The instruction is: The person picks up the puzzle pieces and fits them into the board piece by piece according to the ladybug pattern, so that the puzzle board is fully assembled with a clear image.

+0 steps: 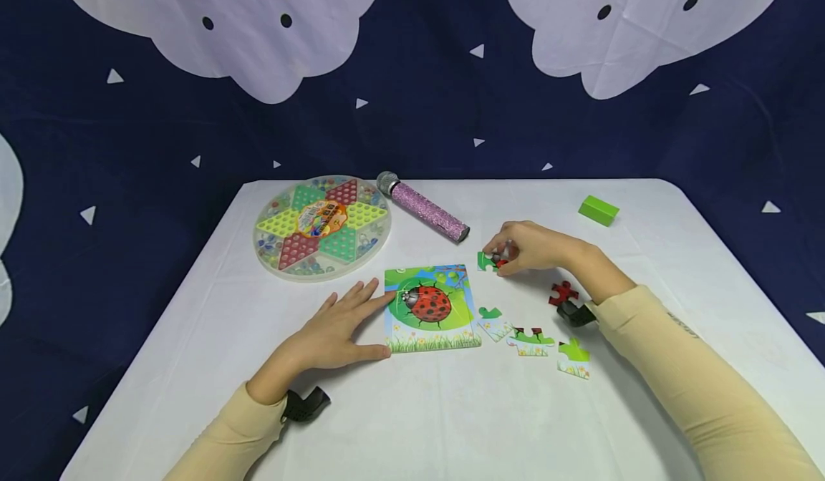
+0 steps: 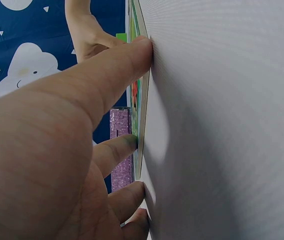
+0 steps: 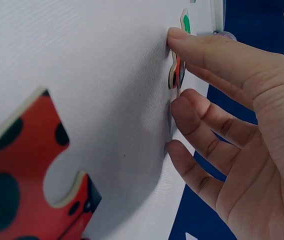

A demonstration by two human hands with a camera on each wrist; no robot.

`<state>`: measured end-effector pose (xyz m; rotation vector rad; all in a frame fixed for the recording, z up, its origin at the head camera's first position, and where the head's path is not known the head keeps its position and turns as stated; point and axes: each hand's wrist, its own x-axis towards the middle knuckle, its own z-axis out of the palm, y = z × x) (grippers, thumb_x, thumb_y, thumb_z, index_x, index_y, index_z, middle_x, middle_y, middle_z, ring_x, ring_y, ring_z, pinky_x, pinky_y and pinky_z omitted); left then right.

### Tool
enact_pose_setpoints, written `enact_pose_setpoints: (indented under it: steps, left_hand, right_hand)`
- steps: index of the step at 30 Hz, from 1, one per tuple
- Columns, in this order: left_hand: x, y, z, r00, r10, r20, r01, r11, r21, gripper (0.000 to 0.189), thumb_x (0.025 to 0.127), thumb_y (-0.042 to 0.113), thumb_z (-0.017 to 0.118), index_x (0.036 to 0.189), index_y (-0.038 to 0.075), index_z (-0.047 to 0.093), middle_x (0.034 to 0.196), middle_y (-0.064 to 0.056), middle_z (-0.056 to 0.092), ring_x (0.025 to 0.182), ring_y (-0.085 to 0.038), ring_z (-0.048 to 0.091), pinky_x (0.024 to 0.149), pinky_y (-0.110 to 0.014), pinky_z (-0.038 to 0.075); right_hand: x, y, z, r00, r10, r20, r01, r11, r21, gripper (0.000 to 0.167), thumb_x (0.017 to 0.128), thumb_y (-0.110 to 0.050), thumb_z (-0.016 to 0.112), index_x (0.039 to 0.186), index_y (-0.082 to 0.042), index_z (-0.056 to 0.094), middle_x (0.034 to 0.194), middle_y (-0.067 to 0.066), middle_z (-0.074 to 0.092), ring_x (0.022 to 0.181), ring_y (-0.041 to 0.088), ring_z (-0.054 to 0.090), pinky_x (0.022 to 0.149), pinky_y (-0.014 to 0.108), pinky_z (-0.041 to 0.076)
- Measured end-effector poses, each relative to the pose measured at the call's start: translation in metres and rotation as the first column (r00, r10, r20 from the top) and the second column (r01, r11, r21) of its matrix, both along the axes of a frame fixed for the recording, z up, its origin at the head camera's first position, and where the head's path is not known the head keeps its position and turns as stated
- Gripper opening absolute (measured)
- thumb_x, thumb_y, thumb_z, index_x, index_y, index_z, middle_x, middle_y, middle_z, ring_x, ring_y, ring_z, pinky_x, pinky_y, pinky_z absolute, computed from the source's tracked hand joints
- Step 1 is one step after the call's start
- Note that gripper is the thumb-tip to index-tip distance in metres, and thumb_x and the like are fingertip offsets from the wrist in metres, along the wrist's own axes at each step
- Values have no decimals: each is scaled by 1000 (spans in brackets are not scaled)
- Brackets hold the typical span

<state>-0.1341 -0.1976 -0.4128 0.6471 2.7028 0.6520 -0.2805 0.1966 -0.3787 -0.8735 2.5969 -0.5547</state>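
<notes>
A square ladybird picture board [image 1: 425, 305] lies flat on the table. My left hand [image 1: 341, 331] rests at its left side with fingers spread, thumb by the lower left corner and index fingertip on the left edge. Beyond the board's upper right corner, my right hand [image 1: 531, 246] reaches down to the table. Its thumb and fingers pinch a red-and-black puzzle piece [image 3: 173, 75], mostly hidden by the hand in the head view. A green puzzle piece part [image 1: 485, 261] shows beside the fingertips. Below the right wrist lies a red puzzle piece [image 1: 563, 293] with black spots.
Several grass-and-flower puzzle pieces [image 1: 532, 342] lie right of the board. A round Chinese checkers board [image 1: 322, 227] with marbles sits back left, beside a pink glittery microphone [image 1: 425, 209]. A green block [image 1: 599, 210] stands back right. Behind hangs a dark blue cloud-patterned cloth [image 1: 425, 130].
</notes>
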Motion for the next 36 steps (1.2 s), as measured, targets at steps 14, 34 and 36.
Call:
enact_pose_setpoints:
  steps: [14,34,36]
  left_hand:
    - [0,-1,0,1000,6,6,-6,1000,1,91,94,57,78,169,30,36,181,-11,17,168,-41,13,131,-75,8]
    - [-1,1,1,1000,-2,-1,2,1000,-3,90,94,57,77,169,30,36,181,-11,18,168,-41,13,130,-75,9]
    - [0,1,1,1000,-1,1,1,1000,-4,90,94,57,78,169,30,36,181,-11,18,168,-41,13,130,-75,9]
  right_hand:
    - [0,-5,0,1000,-3,29,4,1000,-9,40,88,-17,87,126,-10,76,102,4,71,85,15,62,77,32,52]
    - [3,-6,-2,1000,-4,2,4,999,-48,48,80,-18,88,125,-12,73,95,3,71,77,14,59,74,32,50]
    - [4,-7,-1,1000,3,9,-2,998,-55,48,81,-18,88,126,-11,73,97,4,71,76,14,60,72,32,51]
